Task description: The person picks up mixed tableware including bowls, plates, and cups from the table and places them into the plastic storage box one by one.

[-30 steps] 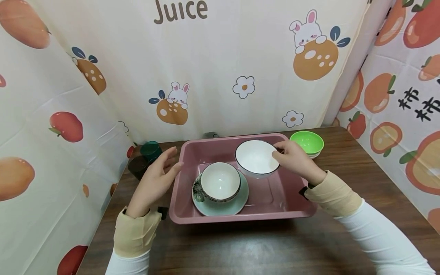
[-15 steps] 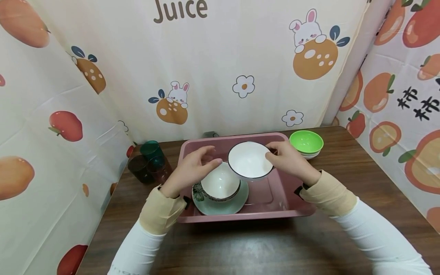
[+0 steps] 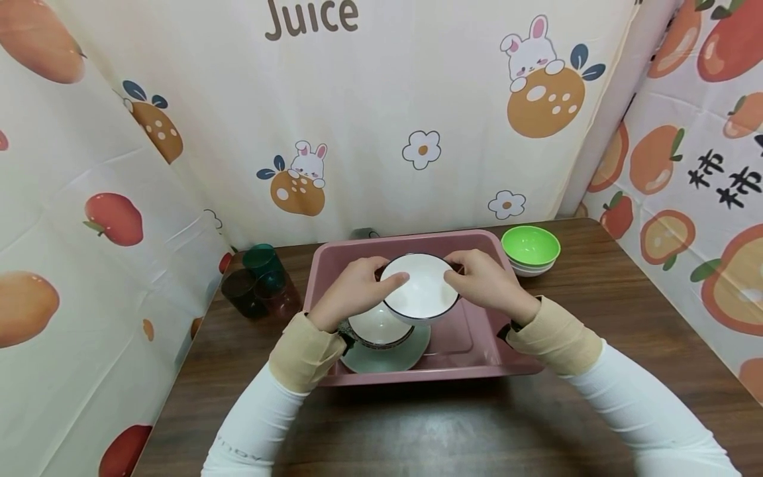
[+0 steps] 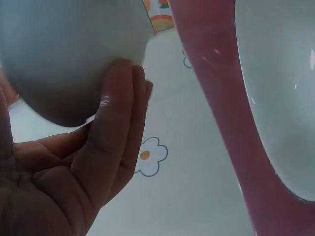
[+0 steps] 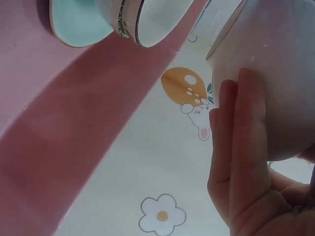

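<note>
A white bowl with a dark rim (image 3: 420, 288) is held up over the pink basin (image 3: 411, 379), tilted a little. My left hand (image 3: 360, 288) grips its left side, thumb over the rim and fingers against the outer wall, as the left wrist view also shows. On the opposite side my right hand (image 3: 485, 281) holds the rim the same way; its fingers (image 5: 248, 132) lie along the bowl's outside in the right wrist view. Below, stacked patterned bowls (image 3: 381, 328) sit on a pale green plate (image 3: 387, 360) in the basin, partly hidden by my left hand and the held bowl.
Several dark tinted cups (image 3: 244, 291) stand on the wooden table (image 3: 429, 430) left of the basin. A green bowl (image 3: 530, 246) rests in white ones at the back right. Printed curtains (image 3: 369, 99) hang close behind the basin and at both sides.
My left hand has come right from the basin's left edge and taken hold of the white bowl. My right hand has carried the bowl left and slightly nearer.
</note>
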Tool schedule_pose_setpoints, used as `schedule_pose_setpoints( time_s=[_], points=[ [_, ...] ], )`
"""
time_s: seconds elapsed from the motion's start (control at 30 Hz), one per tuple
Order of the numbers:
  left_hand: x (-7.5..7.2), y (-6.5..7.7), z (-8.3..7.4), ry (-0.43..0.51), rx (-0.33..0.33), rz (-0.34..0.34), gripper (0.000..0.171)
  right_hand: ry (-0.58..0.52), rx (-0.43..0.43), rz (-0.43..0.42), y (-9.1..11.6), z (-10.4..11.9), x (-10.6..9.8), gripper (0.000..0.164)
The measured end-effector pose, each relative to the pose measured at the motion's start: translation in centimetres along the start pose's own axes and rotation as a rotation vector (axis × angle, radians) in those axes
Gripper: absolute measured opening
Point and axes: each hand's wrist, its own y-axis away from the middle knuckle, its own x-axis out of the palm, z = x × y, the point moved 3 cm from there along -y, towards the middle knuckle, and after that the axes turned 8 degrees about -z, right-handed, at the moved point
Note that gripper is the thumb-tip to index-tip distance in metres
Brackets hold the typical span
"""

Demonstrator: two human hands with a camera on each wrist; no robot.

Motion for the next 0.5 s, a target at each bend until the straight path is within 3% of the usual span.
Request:
schedule_pose_setpoints(
  time_s=[0.2, 0.5],
  points=[
    [-0.08, -0.38, -0.32, -0.029, 0.014, -0.044, 0.028, -0.004, -0.008, 0.005, 0.02, 0.36, 0.15, 0.025],
    [0.11, -0.35, -0.48, -0.198, 0.073, -0.072, 0.027, -0.008, -0.005, 0.027, 0.05, 0.61, 0.17, 0.026]
  ],
)
